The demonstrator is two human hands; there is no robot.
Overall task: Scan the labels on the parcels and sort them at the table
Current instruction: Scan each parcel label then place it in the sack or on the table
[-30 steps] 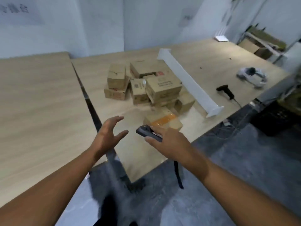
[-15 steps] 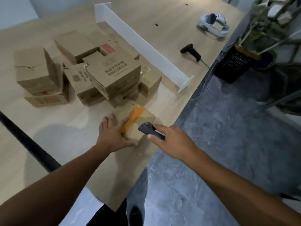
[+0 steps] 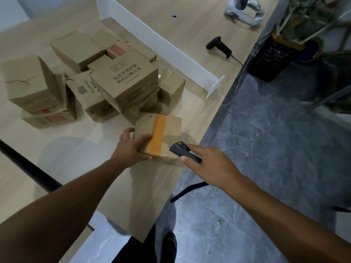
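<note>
The taped parcel (image 3: pixel 171 130), a flat cardboard box with a wide orange strip across its top, lies on the wooden table (image 3: pixel 76 158) near the table's front edge, just in front of the pile of cardboard boxes (image 3: pixel 125 86). The left hand (image 3: pixel 131 147) grips it at its near left corner: the fingers are bent over the top face and reach to the orange strip, and the thumb presses against the near side below. The right hand (image 3: pixel 207 166) holds a dark barcode scanner (image 3: pixel 182 150), with the forefinger stretched along its top and the thumb on its side; the other fingers are hidden under it. The head of the scanner is just beside the near right corner of the parcel and points toward it; I cannot tell if they touch. Farther on the table stands a white divider (image 3: pixel 161 40), and behind it lie a second scanner (image 3: pixel 219 46) with a cable and a white headset (image 3: pixel 244 11).
</note>
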